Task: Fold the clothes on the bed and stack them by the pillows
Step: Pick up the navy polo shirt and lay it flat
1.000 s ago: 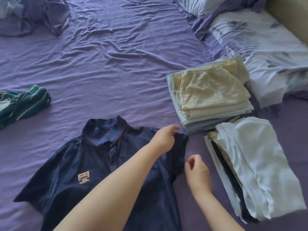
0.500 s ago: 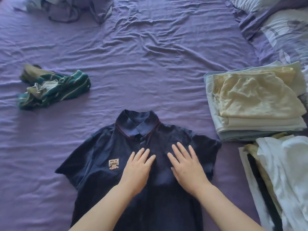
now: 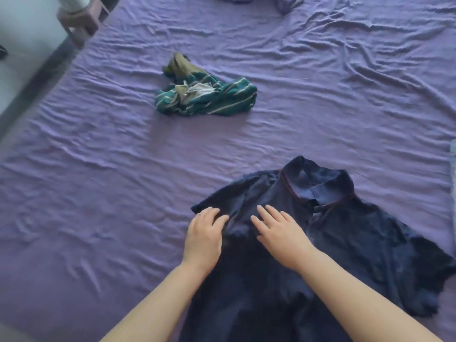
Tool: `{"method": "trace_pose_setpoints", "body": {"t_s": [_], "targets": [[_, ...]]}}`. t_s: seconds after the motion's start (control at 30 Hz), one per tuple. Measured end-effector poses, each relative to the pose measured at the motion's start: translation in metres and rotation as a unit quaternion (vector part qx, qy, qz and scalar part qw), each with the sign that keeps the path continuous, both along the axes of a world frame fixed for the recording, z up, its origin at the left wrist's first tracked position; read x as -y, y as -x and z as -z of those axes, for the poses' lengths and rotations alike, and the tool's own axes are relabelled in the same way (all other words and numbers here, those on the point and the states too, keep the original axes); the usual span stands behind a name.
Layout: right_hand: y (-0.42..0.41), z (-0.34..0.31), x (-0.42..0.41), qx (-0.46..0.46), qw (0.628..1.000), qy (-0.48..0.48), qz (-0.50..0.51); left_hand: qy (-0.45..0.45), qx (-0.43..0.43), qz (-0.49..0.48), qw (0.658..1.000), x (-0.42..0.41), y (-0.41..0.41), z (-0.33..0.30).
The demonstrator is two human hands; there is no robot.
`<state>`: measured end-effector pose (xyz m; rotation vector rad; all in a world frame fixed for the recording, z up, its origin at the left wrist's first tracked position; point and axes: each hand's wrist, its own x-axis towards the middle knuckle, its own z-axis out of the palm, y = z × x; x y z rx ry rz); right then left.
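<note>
Purple bedsheet (image 3: 308, 99), creased all over, fills nearly the whole view. At the 5 o'clock part of the sheet lies a navy polo shirt (image 3: 357, 243), front side up, its collar (image 3: 318, 186) pointing toward 12 o'clock and trimmed with a thin reddish line. The shirt's sleeve on the 9 o'clock side is folded in over the chest, while the opposite sleeve spreads out flat toward 3 o'clock.

The left hand (image 3: 203, 236) rests on the folded-in sleeve at its outer edge, fingers slightly bent and lying on the cloth; whether they pinch the fabric cannot be told. The right hand (image 3: 280, 230) lies just beside it on the chest of the shirt, palm down, fingers straight and spread, pressing the cloth and gripping nothing.

Well apart from the shirt, toward 11 o'clock, a crumpled green striped garment (image 3: 217, 99) sits unfolded on the sheet, with an olive piece (image 3: 181, 66) bunched at its far end. At 12 o'clock more crumpled cloth (image 3: 286, 2) touches the top edge. At 10 o'clock, off the bed, stands a pinkish stool (image 3: 81, 23).
</note>
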<state>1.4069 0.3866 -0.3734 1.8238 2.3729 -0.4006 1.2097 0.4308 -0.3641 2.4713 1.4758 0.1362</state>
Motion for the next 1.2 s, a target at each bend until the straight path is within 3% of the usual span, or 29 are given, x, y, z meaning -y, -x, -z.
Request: {"method": "trace_pose_setpoints", "body": {"t_s": [0.1,0.17,0.27,0.43,0.63,0.73,0.87,0.97,1.07,1.2], "targets": [[0.017,0.006,-0.032,-0.006,1.000,0.004,0.010,0.050,0.004,-0.172,0.984,-0.025,0.015,0.000],[0.023,0.010,-0.051,-0.005,1.000,0.024,0.017,0.081,-0.013,-0.233,0.969,-0.042,0.021,0.005],[0.028,0.013,-0.069,0.010,0.999,0.029,0.020,0.074,-0.071,-0.179,0.978,-0.068,0.021,0.010],[0.029,0.011,-0.077,0.005,0.998,0.043,0.052,0.046,-0.048,-0.204,0.977,-0.123,0.022,0.003],[0.042,0.025,-0.072,0.025,0.993,0.033,0.109,0.064,-0.135,-0.155,0.977,-0.154,0.019,0.013],[0.051,0.038,-0.068,0.045,0.990,0.046,0.128,0.048,-0.143,-0.150,0.977,-0.136,0.021,0.025],[0.057,0.039,-0.061,0.044,0.988,0.024,0.149,0.004,-0.065,-0.076,0.995,-0.090,0.022,0.027],[0.064,0.027,-0.041,0.031,0.987,0.012,0.154,0.053,-0.074,-0.012,0.996,-0.045,0.025,0.029],[0.068,0.021,-0.008,0.026,0.989,-0.009,0.143,0.118,-0.082,-0.042,0.989,-0.012,0.029,0.035],[0.079,0.018,0.057,0.012,0.990,-0.015,0.139,0.134,-0.132,-0.040,0.981,0.036,0.038,0.033]]}}
